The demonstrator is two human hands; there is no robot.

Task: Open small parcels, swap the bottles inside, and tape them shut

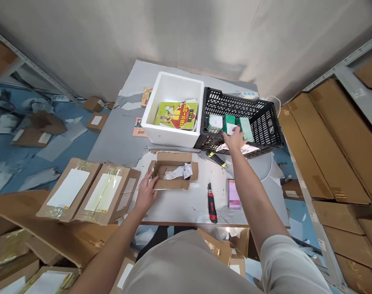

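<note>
My left hand grips the left end of an open cardboard box, its fingers at the end wall. Crumpled paper lies inside that box. My right hand reaches over the near side of a black plastic crate, fingers closed on a green box with a white label. Beside it in the crate stand a green-and-white box on the left and a pale green box on the right. My fingers partly hide the held box.
A white foam box holds yellow-green booklets. A red-and-black utility knife, a black-and-yellow cutter and a phone-like pink rectangle lie on the table. Taped cartons stand left; shelves of cartons flank the right.
</note>
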